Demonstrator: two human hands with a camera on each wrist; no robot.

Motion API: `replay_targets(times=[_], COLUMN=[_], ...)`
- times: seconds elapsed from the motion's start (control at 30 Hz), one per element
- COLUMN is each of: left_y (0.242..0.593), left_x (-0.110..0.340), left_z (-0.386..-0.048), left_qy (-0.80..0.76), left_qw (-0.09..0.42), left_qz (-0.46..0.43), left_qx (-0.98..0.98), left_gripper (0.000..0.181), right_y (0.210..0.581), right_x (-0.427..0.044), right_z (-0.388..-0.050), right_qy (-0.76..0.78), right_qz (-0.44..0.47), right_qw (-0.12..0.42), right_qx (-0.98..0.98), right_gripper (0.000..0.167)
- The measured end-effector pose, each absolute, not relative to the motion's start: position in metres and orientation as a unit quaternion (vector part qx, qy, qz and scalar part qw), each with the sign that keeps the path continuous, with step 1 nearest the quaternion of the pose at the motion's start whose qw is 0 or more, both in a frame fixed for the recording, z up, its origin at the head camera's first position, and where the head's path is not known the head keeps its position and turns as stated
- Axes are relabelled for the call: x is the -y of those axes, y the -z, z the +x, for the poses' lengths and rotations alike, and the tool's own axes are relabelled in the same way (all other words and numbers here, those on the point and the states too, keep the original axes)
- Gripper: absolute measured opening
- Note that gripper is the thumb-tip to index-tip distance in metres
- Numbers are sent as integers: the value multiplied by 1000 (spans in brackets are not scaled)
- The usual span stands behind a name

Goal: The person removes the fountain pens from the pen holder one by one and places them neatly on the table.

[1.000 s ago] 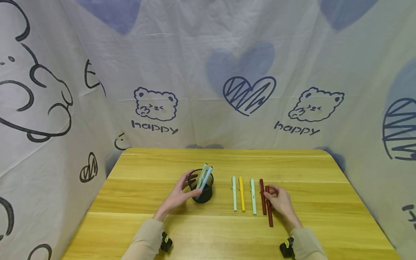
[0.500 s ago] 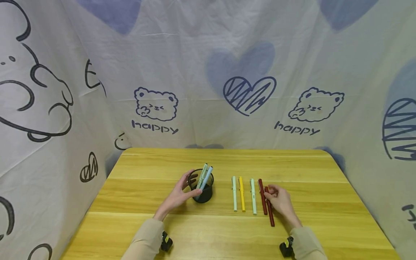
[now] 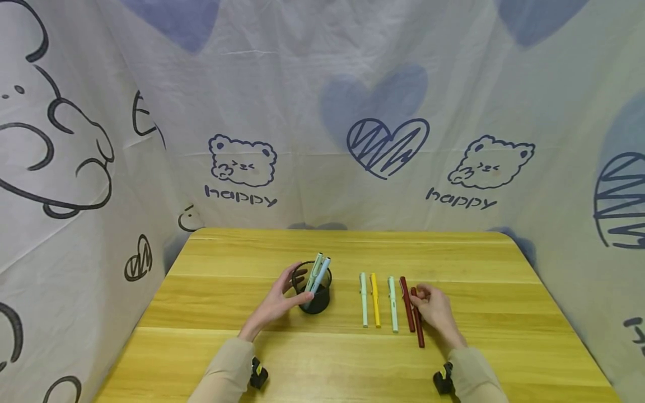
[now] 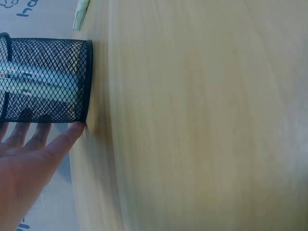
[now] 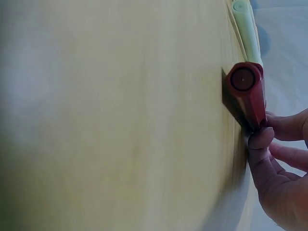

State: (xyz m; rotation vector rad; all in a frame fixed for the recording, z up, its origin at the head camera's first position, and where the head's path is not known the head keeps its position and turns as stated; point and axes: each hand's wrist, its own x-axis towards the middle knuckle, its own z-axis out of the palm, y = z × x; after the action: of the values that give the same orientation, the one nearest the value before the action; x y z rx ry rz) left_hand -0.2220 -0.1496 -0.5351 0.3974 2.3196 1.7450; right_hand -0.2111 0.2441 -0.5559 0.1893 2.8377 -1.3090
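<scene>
A black mesh pen cup (image 3: pixel 317 301) stands upright left of the table's middle, with a green pen (image 3: pixel 314 271) and a light blue pen (image 3: pixel 322 274) inside. The left hand (image 3: pixel 275 303) curves round the cup's left side; in the left wrist view its thumb touches the mesh cup (image 4: pixel 53 79) near the base. At the right, the right hand (image 3: pixel 436 311) pinches a dark red pen (image 3: pixel 419 322) between thumb and fingers. That red pen (image 5: pixel 250 96) points its end at the right wrist camera. Another dark red pen (image 3: pixel 407 302) lies just left of it.
Between cup and red pens lie a pale green pen (image 3: pixel 364 302), a yellow pen (image 3: pixel 375 302) and another pale green pen (image 3: pixel 393 305), roughly parallel on the wooden table (image 3: pixel 322 364). A printed white cloth (image 3: pixel 312 184) hangs behind the table and along both sides.
The right hand and the red pen it pinches have shifted slightly, the pen's near end moving a little away from the person. The left hand stays at the cup.
</scene>
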Motion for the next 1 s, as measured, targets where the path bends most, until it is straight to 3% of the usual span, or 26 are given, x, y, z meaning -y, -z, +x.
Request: replay_targets(times=[1.0], left_y=[534], left_x=[150], left_z=[-222], left_qy=[-592], left_qw=[108], left_qz=[128], left_qx=[-789], left_gripper=[87], right_y=[553], right_x=[-255], right_z=[-228], right_qy=[386], right_qz=[43], right_qw=[-7], right_qx=[-921], right_gripper=[37])
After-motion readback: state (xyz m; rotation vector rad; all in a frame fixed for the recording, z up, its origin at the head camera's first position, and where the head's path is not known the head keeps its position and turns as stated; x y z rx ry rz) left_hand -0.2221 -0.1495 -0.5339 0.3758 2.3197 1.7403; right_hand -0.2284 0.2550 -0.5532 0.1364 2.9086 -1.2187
